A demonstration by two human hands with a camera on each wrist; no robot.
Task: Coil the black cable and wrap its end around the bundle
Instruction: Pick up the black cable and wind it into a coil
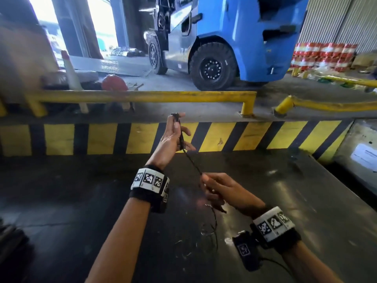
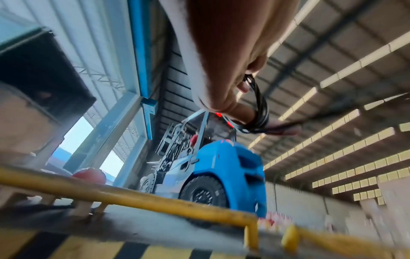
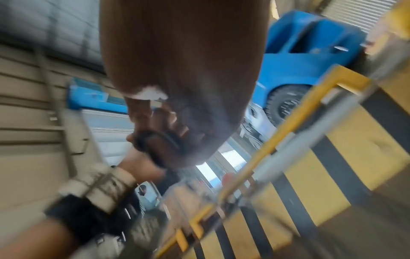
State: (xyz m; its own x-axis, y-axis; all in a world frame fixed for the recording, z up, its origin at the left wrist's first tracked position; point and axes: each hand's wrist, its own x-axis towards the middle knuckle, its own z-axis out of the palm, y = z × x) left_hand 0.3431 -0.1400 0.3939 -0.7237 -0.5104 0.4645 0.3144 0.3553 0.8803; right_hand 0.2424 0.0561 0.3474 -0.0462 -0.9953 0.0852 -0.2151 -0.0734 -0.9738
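My left hand [image 1: 175, 135] is raised above the table with its fingers pointing up. The black cable [image 1: 191, 162] is wound in loops from a fingertip down to the thumb; the left wrist view shows these loops [image 2: 261, 105] round the thumb and a finger. One taut strand slants down to my right hand [image 1: 216, 188], which grips it in curled fingers. Slack cable [image 1: 214, 221] trails below the right hand onto the table. The right wrist view is blurred and shows only dark cable [image 3: 159, 140] by the fingers.
The dark tabletop [image 1: 81, 201] ends in a yellow and black striped edge [image 1: 244, 137] with a yellow rail [image 1: 142, 96] behind it. Beyond stand a blue forklift [image 1: 244, 37], a traffic cone [image 1: 70, 68] and red and white barrels [image 1: 322, 56].
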